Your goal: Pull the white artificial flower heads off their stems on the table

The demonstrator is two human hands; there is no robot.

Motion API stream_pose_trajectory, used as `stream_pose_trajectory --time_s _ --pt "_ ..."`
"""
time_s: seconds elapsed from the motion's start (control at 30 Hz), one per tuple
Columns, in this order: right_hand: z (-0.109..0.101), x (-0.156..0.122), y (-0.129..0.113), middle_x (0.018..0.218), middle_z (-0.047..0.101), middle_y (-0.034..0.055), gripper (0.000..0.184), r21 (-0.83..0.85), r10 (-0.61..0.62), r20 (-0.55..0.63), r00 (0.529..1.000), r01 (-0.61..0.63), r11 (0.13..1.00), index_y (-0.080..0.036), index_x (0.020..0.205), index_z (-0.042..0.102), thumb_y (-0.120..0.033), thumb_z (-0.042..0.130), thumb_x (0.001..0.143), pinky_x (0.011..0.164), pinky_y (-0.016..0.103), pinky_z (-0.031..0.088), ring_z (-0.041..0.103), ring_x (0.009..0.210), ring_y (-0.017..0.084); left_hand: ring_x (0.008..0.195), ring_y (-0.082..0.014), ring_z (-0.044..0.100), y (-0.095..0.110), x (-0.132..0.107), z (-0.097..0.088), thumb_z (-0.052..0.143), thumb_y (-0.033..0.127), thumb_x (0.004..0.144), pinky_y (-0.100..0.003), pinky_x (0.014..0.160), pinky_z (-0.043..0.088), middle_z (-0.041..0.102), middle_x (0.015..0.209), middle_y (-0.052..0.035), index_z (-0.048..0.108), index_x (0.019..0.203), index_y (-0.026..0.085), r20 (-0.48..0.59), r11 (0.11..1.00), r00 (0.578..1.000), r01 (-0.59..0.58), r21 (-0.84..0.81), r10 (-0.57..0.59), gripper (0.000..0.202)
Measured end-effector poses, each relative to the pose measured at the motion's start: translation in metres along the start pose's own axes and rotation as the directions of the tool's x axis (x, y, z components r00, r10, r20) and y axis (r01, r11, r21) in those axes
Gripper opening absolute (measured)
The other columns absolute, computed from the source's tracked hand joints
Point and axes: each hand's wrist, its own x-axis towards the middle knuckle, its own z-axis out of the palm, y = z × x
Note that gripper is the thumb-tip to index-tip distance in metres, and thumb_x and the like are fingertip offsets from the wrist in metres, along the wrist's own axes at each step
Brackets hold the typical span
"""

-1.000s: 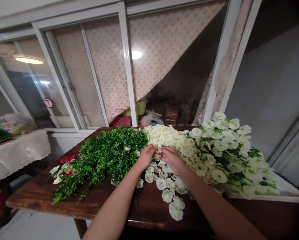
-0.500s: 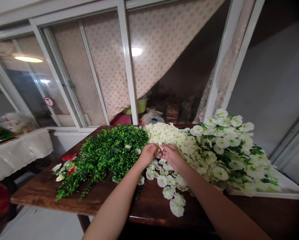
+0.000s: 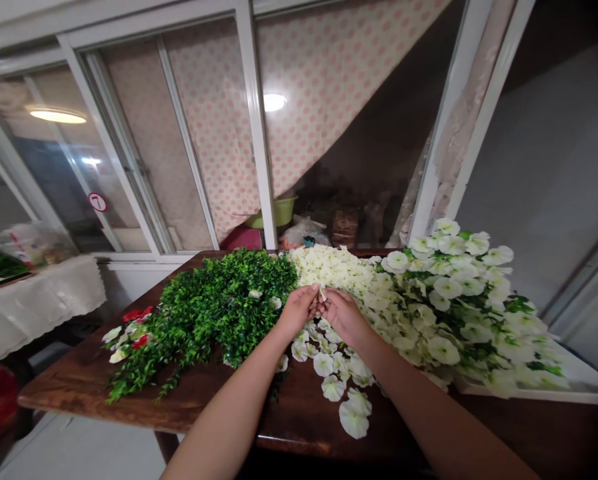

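Head view: the left hand [image 3: 297, 312] and right hand [image 3: 343, 315] meet above the wooden counter [image 3: 73, 398], fingers [image 3: 313, 292] pinching a small pale sprig [image 3: 321, 294] (too small to tell exactly), between boxwood foliage [image 3: 219, 313] and white petunia blooms [image 3: 441, 300].

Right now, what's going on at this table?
A person is working with bare hands over a wooden table. The left hand and right hand meet at the fingertips around a small white piece; whether it is gripped is too small to tell. A pile of cream blossoms lies just beyond them, a green leafy bunch to the left, white trumpet flowers with leaves to the right, and loose white flowers below the hands.
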Motion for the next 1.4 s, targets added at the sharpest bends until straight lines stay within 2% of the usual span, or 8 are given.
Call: stream_pose_trajectory --time_s 0.13,0.23,0.37,0.63,0.8,0.97,1.17,1.4 --pt "0.001 -0.001 -0.001 0.067 0.057 0.0005 0.017 0.007 0.004 0.044 0.999 -0.004 1.000 -0.019 0.069 0.063 -0.033 0.070 0.076 0.060 0.028 0.043 0.048 0.061 0.013 0.040 -0.0074 0.041 0.004 -0.002 0.002 0.061 0.053 0.078 -0.020 0.041 0.025 0.038 0.044 0.0063 0.045 0.059 0.017 -0.061 0.999 0.998 -0.032 -0.013 0.031 0.044" --pt "0.002 -0.002 -0.001 0.069 0.060 0.0014 0.021 -0.012 0.017 0.109 0.994 -0.016 1.000 -0.018 0.072 0.064 -0.037 0.070 0.078 0.063 0.029 0.046 0.051 0.061 0.013 0.042 -0.0085 0.044 0.008 -0.005 0.006 0.062 0.047 0.077 -0.020 0.042 0.028 0.040 0.044 0.0052 0.042 0.054 0.018 -0.127 0.999 0.992 -0.030 -0.012 0.028 0.042" --pt "0.003 -0.004 -0.004 0.069 0.062 0.0015 0.019 -0.024 0.041 0.110 0.993 -0.039 0.999 -0.017 0.075 0.064 -0.034 0.072 0.076 0.065 0.031 0.049 0.055 0.061 0.013 0.040 -0.0083 0.043 0.011 -0.007 0.008 0.061 0.042 0.076 -0.021 0.041 0.029 0.042 0.042 0.0043 0.044 0.052 0.017 -0.166 1.000 0.986 -0.029 0.007 0.030 0.038" --pt "0.002 -0.007 -0.009 0.067 0.063 0.0014 0.016 -0.054 0.056 0.065 0.996 -0.052 0.997 -0.017 0.075 0.064 -0.031 0.073 0.073 0.070 0.035 0.052 0.061 0.062 0.015 0.038 -0.0053 0.036 0.007 -0.003 0.003 0.064 0.043 0.074 -0.020 0.041 0.027 0.045 0.043 0.0038 0.047 0.050 0.016 -0.150 0.999 0.989 0.022 0.033 -0.017 0.040" --pt "-0.006 -0.004 -0.011 0.070 0.066 0.0040 0.020 -0.117 0.116 0.095 0.989 -0.104 0.988 -0.015 0.078 0.067 -0.031 0.076 0.072 0.073 0.038 0.054 0.064 0.065 0.017 0.038 -0.0047 0.034 0.005 -0.001 -0.001 0.063 0.038 0.073 -0.020 0.040 0.026 0.043 0.043 0.0049 0.044 0.049 0.016 -0.129 0.999 0.992 0.015 0.045 -0.009 0.038" --pt "-0.008 -0.003 -0.014 0.072 0.068 0.0061 0.017 -0.154 0.162 0.114 0.980 -0.144 0.978 -0.014 0.079 0.069 -0.028 0.075 0.072 0.074 0.040 0.054 0.065 0.065 0.018 0.034 -0.0052 0.031 0.005 -0.002 -0.004 0.064 0.040 0.073 -0.021 0.038 0.024 0.037 0.039 0.0062 0.044 0.048 0.017 -0.111 1.000 0.994 0.015 0.002 -0.015 0.040" --pt "-0.001 -0.005 -0.014 0.071 0.067 0.0040 0.012 -0.070 0.085 0.114 0.990 -0.078 0.995 -0.016 0.075 0.068 -0.027 0.073 0.074 0.073 0.039 0.054 0.064 0.063 0.017 0.035 -0.0043 0.030 0.009 -0.004 -0.002 0.068 0.039 0.071 -0.020 0.038 0.021 0.034 0.039 0.0071 0.041 0.049 0.017 -0.093 0.990 0.994 0.042 -0.132 -0.055 0.042" --pt "0.004 -0.007 -0.013 0.070 0.064 0.0032 0.011 -0.058 0.030 0.118 0.993 -0.024 0.998 -0.018 0.074 0.067 -0.028 0.072 0.075 0.071 0.037 0.053 0.059 0.061 0.016 0.038 -0.0068 0.041 0.010 -0.004 0.001 0.070 0.040 0.070 -0.019 0.039 0.022 0.036 0.041 0.0056 0.041 0.050 0.017 -0.087 0.983 0.994 0.052 -0.178 -0.068 0.042"
